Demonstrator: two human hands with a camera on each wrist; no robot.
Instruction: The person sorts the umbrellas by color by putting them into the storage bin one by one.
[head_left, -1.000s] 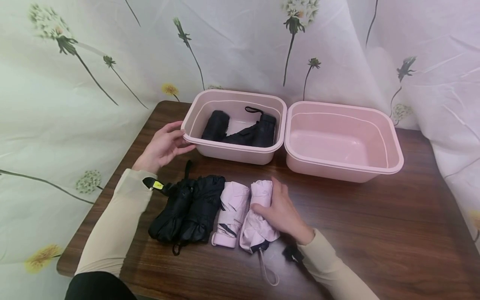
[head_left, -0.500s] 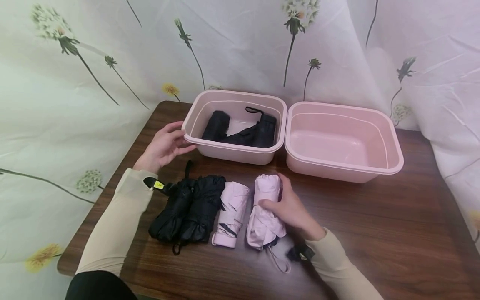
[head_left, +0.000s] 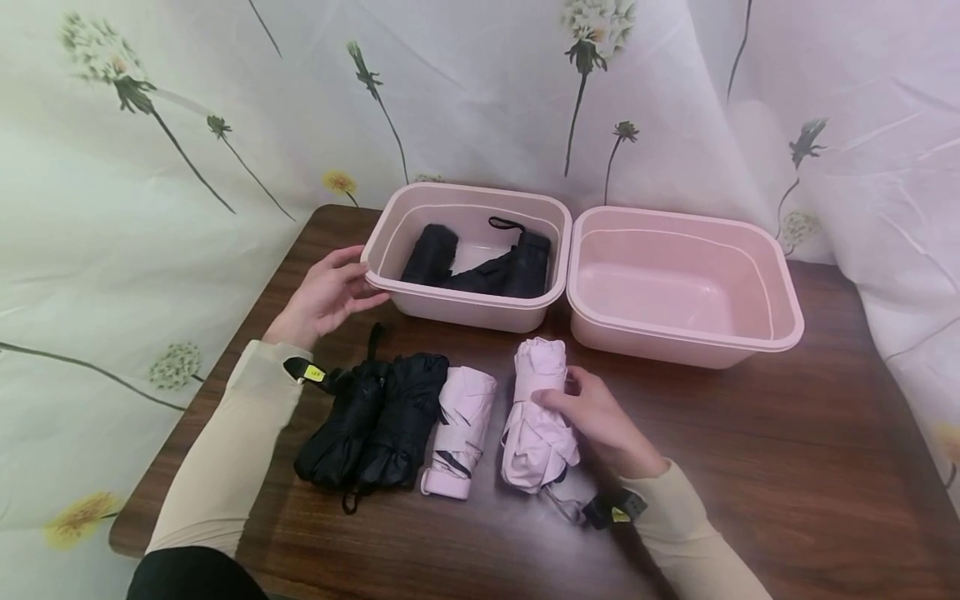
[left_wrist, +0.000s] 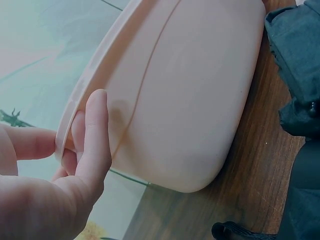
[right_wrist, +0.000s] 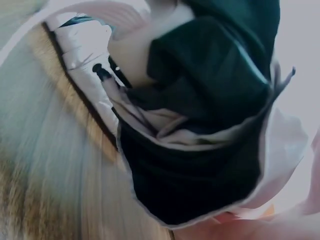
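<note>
My left hand [head_left: 324, 298] pinches the rim of the left pink plastic bin [head_left: 468, 315]. The left wrist view shows fingers on both sides of that rim [left_wrist: 95, 62]. In the bin lie several black folded umbrellas [head_left: 528, 262], partly overlapping. My right hand [head_left: 603, 421] grips a pale pink folded umbrella [head_left: 538, 417] from its right side, with the far end tilted up. Its dark inner cloth [right_wrist: 195, 175] fills much of the blurred right wrist view. Left of it, another pale pink folded umbrella [head_left: 461, 425] lies on the table.
Two black folded umbrellas [head_left: 405, 421] lie side by side at the left front of the wooden table [head_left: 750, 483]. Beside the left bin stands a second pink bin [head_left: 682, 342] with nothing in it. A flower-printed cloth [head_left: 480, 92] hangs behind the table.
My right hand has moved the pale pink umbrella rightward and slightly away from me, apart from the other pink one, and its far end has risen. The left hand stays at the bin.
</note>
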